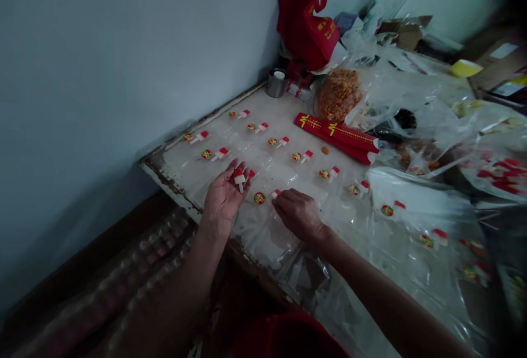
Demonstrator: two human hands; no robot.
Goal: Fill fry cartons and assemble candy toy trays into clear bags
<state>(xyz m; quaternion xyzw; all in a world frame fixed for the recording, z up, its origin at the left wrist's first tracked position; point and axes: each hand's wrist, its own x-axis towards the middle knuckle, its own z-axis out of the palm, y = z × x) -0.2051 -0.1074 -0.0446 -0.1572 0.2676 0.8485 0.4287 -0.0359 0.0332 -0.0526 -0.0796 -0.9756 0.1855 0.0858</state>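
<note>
My left hand [224,196] is turned palm up over the table. A small red-and-white popsicle-shaped charm [239,178] lies on its fingers, and part of another red piece shows beside it. To the right, my right hand [298,212] is closed in a pinch at another popsicle-shaped charm [275,194], mostly hidden by the fingertips. Left of that pinch a round charm [259,198], green, red and yellow, rests on the plastic. Several like pairs, such as the popsicle charm [221,154] beside its round charm [206,154], lie in rows across the table.
Clear plastic sheeting [284,237] covers the worn table. Behind the rows lie a red printed packet [337,137] and a bag of orange-brown pieces [340,94]. A metal cup [275,83] stands by the wall near a red bag [308,23]. Plastic bags [428,89] crowd the right.
</note>
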